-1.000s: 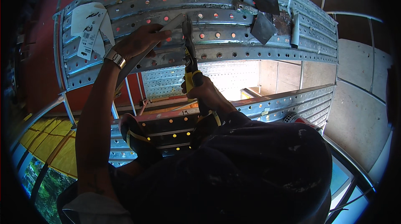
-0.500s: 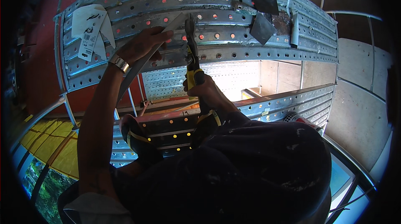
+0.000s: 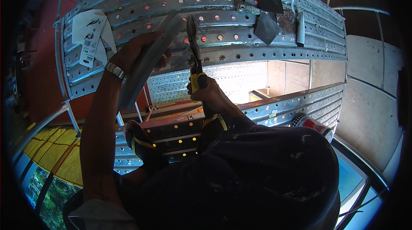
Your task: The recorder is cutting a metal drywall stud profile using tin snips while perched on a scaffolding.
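Observation:
My left hand (image 3: pixel 135 52), with a steel watch on its wrist, grips a long grey metal strip (image 3: pixel 159 45) held slanting over a perforated steel scaffold plank (image 3: pixel 236 28). My right hand (image 3: pixel 204 90) is closed on yellow-and-black snips (image 3: pixel 197 73), their dark jaws pointing up beside the strip's far end, a little to its right. A torn white packaging card (image 3: pixel 90 32) lies on the plank at the left. At the right lie two dark sheet offcuts (image 3: pixel 268 30) and a short pale rolled piece (image 3: pixel 300 28).
A second perforated plank (image 3: pixel 287 103) runs nearer me, with my dark shoes and a round printed can (image 3: pixel 319 127). Scaffold tubes (image 3: pixel 73 120) border both sides. Yellow sheeting (image 3: pixel 51 144) and greenery show lower left, pale wall panels (image 3: pixel 371 71) on the right.
My left hand has shifted slightly left and the strip has turned, showing more of its face. The snips have moved only slightly.

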